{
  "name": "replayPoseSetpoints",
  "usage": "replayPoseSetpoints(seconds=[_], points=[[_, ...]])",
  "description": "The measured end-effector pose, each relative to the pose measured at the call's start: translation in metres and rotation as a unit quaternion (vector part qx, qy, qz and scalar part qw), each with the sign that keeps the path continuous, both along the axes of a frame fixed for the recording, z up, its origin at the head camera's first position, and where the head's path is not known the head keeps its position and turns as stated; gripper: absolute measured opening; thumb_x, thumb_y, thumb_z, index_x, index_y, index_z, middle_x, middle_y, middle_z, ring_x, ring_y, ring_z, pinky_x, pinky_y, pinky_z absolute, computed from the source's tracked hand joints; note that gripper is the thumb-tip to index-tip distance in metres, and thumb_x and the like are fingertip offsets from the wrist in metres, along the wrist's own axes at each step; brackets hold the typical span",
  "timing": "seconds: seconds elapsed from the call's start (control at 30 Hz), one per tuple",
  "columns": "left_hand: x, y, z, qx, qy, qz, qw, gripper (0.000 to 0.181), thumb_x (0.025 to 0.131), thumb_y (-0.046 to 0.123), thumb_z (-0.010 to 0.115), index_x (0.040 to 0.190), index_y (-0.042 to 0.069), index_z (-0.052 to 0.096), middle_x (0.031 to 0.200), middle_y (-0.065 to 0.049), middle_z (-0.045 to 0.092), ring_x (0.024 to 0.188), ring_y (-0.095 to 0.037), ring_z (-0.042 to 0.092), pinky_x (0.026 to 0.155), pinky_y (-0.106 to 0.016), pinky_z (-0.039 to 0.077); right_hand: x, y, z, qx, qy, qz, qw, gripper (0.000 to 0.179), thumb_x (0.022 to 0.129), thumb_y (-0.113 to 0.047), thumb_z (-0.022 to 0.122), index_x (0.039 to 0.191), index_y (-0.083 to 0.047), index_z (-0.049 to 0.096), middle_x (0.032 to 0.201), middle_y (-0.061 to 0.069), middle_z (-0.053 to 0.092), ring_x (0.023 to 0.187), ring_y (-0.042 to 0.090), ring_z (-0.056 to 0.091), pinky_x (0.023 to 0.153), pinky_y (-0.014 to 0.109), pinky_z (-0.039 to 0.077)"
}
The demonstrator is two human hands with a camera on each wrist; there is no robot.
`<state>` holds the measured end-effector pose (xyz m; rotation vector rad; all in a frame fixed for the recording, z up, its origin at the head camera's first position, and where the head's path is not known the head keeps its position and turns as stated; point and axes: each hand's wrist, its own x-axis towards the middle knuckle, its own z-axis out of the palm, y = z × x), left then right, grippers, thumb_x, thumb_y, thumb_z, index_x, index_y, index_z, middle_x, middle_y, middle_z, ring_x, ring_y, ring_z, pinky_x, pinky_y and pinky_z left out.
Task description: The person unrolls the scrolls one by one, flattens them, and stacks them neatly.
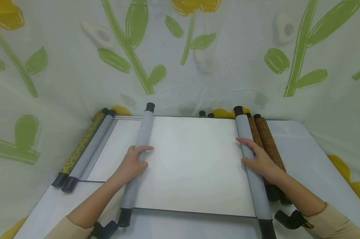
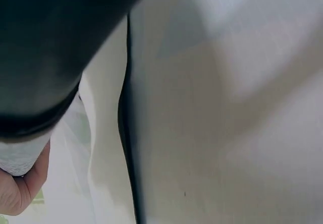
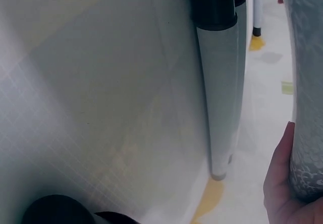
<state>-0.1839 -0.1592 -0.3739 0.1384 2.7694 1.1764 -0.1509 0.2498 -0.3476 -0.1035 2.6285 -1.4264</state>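
Observation:
A scroll lies partly unrolled, its white sheet (image 1: pixel 191 166) spread between two grey-blue rolled ends with black caps. My left hand (image 1: pixel 132 164) holds the left roll (image 1: pixel 146 127), with thumb and index finger reaching over to its right side. On the right roll (image 1: pixel 244 126), my right hand (image 1: pixel 258 161) lies across the top, its fingertips on the left side. The left wrist view shows a hand (image 2: pixel 25 191) around a pale patterned roll, beside a large dark cap (image 2: pixel 45 57). In the right wrist view, a hand (image 3: pixel 285 188) curls round a grey patterned roll (image 3: pixel 310 108).
Under the held scroll lies another white sheet (image 1: pixel 114 146). A yellow-green patterned roll (image 1: pixel 83 142) and a grey roll (image 1: pixel 90 149) lie left on the white table (image 1: pixel 305 159). Brown patterned rolls (image 1: pixel 267 139) lie at the right. Behind hangs a flower-printed curtain (image 1: pixel 236 73).

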Motion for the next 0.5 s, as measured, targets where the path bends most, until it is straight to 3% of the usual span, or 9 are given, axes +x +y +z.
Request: replayPoseSetpoints(seconds=[0.17, 0.4, 0.5], points=[[0.0005, -0.0034, 0.0007, 0.004, 0.012, -0.002, 0.9999, 0.056, 0.076, -0.005, 0.053, 0.128, 0.016, 0.056, 0.111, -0.021, 0.041, 0.087, -0.029, 0.044, 0.060, -0.030, 0.039, 0.0005, 0.0001, 0.0000, 0.004, -0.003, -0.009, 0.9999, 0.071, 0.081, 0.006, 0.053, 0.147, -0.010, 0.031, 0.155, 0.022, 0.013, 0.140, 0.046, 0.010, 0.102, 0.070, 0.015], [0.0013, -0.0066, 0.0017, 0.019, 0.007, -0.014, 0.9997, 0.054, 0.079, -0.003, 0.050, 0.131, 0.015, 0.051, 0.111, -0.019, 0.040, 0.088, -0.028, 0.042, 0.064, -0.031, 0.039, 0.0033, 0.0030, 0.0019, 0.018, -0.001, -0.019, 0.9996, 0.070, 0.082, 0.006, 0.051, 0.147, -0.012, 0.031, 0.155, 0.022, 0.014, 0.138, 0.045, 0.015, 0.098, 0.065, 0.027], [0.0011, -0.0081, 0.0015, 0.025, 0.010, -0.025, 0.9993, 0.055, 0.080, -0.002, 0.049, 0.132, 0.016, 0.050, 0.117, -0.020, 0.040, 0.096, -0.031, 0.042, 0.070, -0.036, 0.040, 0.0038, 0.0057, 0.0019, 0.021, 0.001, -0.018, 0.9996, 0.070, 0.083, 0.005, 0.051, 0.147, -0.011, 0.030, 0.155, 0.022, 0.014, 0.137, 0.045, 0.016, 0.096, 0.064, 0.029]])
